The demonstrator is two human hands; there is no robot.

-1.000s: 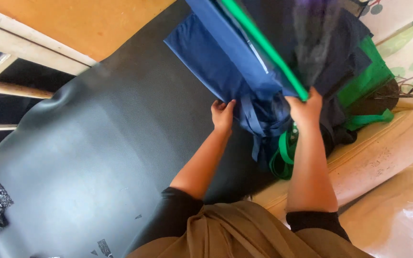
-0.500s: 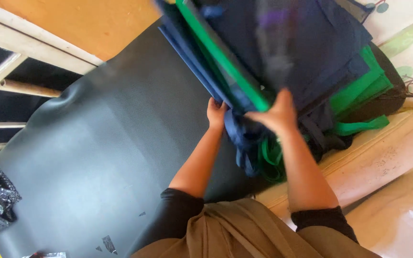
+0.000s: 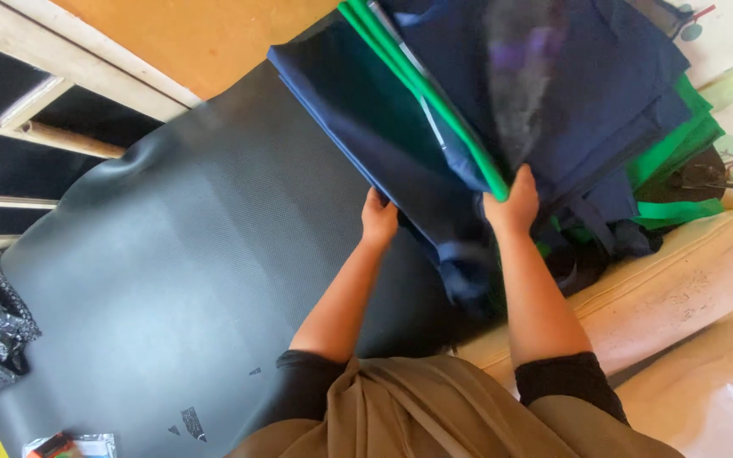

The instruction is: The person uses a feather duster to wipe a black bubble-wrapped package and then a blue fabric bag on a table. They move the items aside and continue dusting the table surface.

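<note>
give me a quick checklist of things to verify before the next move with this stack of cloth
1. Left hand on the navy cloth: ok, fingers at its near edge.
2. Right hand on the stack: ok, it grips beside the green strip.
3. Black mat bare where the cloth could go: ok, broad open area to the left.
4. Loose ends free: not ok, dark fabric hangs bunched below the hands.
5. Green cloth under the pile lying flat: cannot tell, mostly covered.
6. Small litter on the mat's near edge: not ok, scraps lie there.
</note>
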